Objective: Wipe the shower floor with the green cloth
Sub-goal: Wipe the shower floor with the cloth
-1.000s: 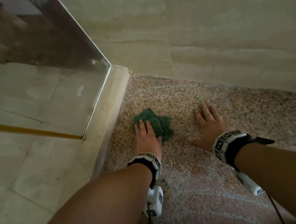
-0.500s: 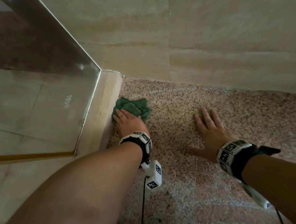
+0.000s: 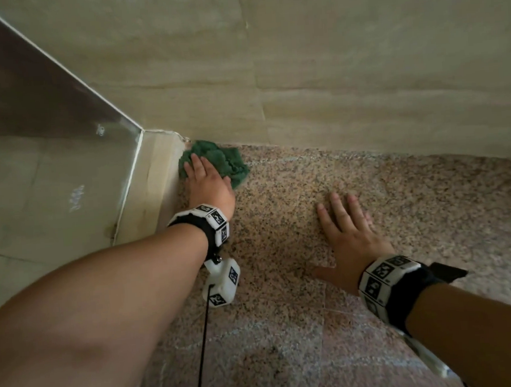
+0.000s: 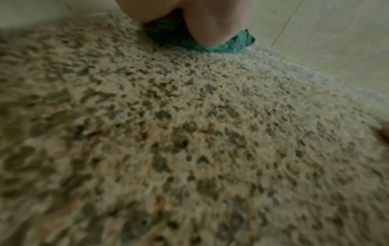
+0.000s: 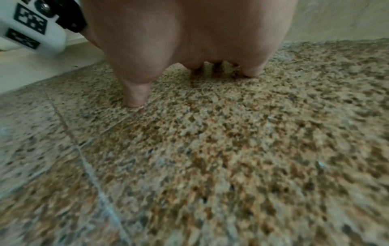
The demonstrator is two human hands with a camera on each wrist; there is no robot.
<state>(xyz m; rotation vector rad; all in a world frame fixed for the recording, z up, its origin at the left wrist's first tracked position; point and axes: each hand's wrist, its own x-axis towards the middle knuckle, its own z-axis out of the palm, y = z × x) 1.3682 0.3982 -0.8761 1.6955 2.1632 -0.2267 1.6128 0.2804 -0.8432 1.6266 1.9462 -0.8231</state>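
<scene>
Cloth [image 3: 222, 162]: green, bunched; on the floor in the corner, touching the curb and just at the wall's foot; seen teal under the palm in the left wrist view [image 4: 229, 45].
Left hand [image 3: 208, 184]: flat on the cloth, fingers straight and pressing down, not curled round it; fingertips toward the corner.
Right hand [image 3: 349, 235]: flat on bare floor, fingers straight and spread, thumb out to the left; well apart from the cloth; nothing held. Thumb tip and palm edge touching the floor in the right wrist view [image 5: 189, 41].
Floor [image 3: 384, 190]: speckled granite, pink-brown; pale grout lines between tiles [image 5: 88, 166].
Wall [image 3: 360, 65]: beige stone tiles, thin joints.
Curb [image 3: 153, 182]: pale stone strip along the floor's left edge, meeting the wall at the corner.
Glass panel [image 3: 46, 123]: standing on the curb, edge running to the corner; small pale mark on it, unreadable.
Wristbands [image 3: 384, 278]: black straps with white blocks, one on each wrist.
Camera unit [image 3: 222, 283]: white, under the left wrist, black cable trailing down.
Writing: black-and-white square code patterns on wristbands and camera unit [image 5: 29, 18]; no readable words or brand.
</scene>
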